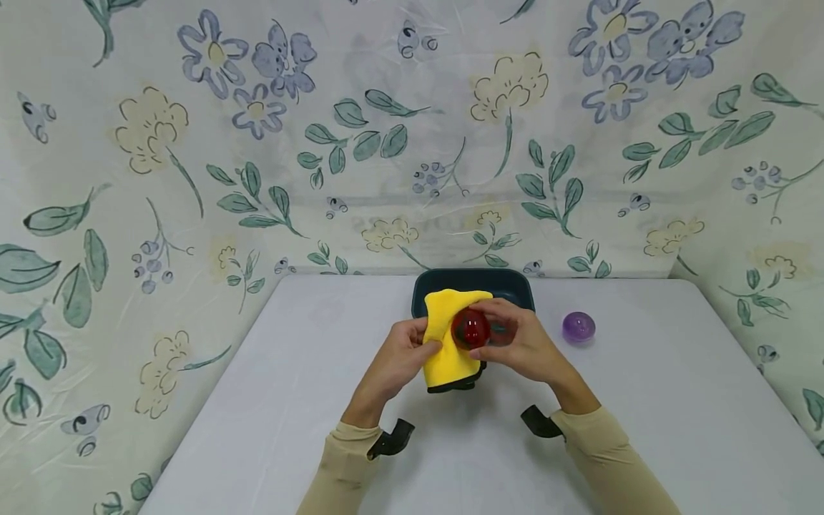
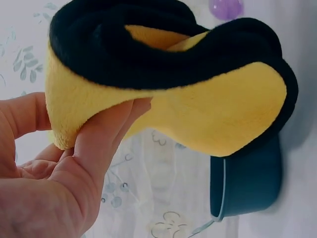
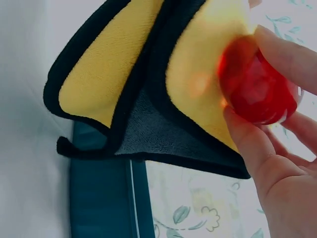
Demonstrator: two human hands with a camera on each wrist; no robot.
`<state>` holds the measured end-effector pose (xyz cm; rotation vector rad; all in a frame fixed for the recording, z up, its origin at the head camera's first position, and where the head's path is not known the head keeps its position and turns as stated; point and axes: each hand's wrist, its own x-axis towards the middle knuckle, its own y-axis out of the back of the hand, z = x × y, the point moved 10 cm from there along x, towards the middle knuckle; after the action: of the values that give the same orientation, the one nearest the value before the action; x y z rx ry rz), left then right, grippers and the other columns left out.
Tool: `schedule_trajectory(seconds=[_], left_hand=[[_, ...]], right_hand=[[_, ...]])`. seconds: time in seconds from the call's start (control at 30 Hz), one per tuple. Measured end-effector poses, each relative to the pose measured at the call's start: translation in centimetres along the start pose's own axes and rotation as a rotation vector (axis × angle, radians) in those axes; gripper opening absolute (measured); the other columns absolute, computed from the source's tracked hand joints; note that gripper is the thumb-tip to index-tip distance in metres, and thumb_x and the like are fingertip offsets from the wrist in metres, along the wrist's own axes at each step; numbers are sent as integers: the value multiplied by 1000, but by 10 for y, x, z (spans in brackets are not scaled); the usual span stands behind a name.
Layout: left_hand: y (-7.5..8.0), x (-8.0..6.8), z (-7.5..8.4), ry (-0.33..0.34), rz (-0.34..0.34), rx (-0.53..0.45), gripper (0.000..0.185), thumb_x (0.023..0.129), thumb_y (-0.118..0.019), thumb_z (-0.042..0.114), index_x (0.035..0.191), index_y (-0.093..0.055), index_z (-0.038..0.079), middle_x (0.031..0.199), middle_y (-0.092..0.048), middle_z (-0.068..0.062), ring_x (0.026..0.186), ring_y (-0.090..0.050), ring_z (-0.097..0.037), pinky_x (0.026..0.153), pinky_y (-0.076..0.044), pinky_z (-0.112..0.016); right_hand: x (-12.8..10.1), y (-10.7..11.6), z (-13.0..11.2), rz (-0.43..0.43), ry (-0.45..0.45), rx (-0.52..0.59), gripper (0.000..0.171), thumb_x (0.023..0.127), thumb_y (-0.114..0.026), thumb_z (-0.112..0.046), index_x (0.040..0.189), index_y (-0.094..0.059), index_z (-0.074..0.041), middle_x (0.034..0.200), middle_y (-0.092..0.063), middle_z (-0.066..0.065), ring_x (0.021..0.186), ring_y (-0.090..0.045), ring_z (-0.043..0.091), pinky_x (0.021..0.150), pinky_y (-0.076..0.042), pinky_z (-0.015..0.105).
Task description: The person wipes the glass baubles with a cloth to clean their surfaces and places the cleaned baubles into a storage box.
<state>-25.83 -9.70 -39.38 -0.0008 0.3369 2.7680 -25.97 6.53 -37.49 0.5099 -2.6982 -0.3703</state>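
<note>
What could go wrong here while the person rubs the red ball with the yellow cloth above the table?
The right hand holds the smooth red ball only with its fingertips, so it might slip and roll away. The yellow cloth, pinched by the left hand, hangs loosely and may sag against the dark bin.

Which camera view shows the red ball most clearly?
The right wrist view: the red ball is large there, pinched by the right hand against the yellow cloth. The head view shows it small; the left wrist view shows none of it.

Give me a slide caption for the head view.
Left hand holds yellow cloth against red ball gripped by right hand.
</note>
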Motion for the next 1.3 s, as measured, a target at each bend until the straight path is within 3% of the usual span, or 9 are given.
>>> schedule_trajectory(seconds=[0.23, 0.7, 0.9, 1.03, 1.3], left_hand=[[-6, -1, 0, 23, -30, -28, 41, 98, -58, 3, 139, -57, -6, 128, -71, -23, 104, -73, -25, 99, -60, -42], [-8, -1, 1, 29, -15, -29, 40, 97, -59, 2, 137, -58, -7, 127, -71, -23, 102, -73, -24, 100, -60, -42], [-7, -1, 3, 23, -13, -36, 41, 98, -58, 1, 138, -57, -7, 130, -70, -24, 108, -73, -28, 102, -59, -45], [-7, -1, 4, 17, -15, -44, 42, 98, -58, 0, 139, -56, -7, 133, -68, -25, 112, -72, -30, 103, -58, -46], [-5, -2, 7, 6, -10, -50, 43, 98, -58, 1, 141, -55, -7, 134, -68, -25, 115, -72, -32, 103, -58, -47]], right_hand=[[0, 10, 1, 69, 4, 2, 60, 83, -85, -7, 139, -62, -6, 136, -62, 15, 128, -65, 38, 101, -58, 39], [1, 15, 7, 57, 5, -29, 64, 84, -84, -6, 142, -58, -3, 137, -65, 18, 119, -69, 34, 102, -57, 32], [3, 17, 11, 38, -20, -49, 66, 82, -85, -6, 143, -58, -3, 141, -65, 18, 121, -68, 35, 104, -57, 41], [3, 16, 13, 26, -48, -57, 68, 82, -85, -6, 144, -57, -2, 143, -63, 19, 126, -66, 38, 102, -57, 41], [3, 14, 17, -4, -60, -33, 67, 82, -84, -2, 143, -56, 2, 138, -65, 24, 117, -72, 39, 95, -61, 35]])
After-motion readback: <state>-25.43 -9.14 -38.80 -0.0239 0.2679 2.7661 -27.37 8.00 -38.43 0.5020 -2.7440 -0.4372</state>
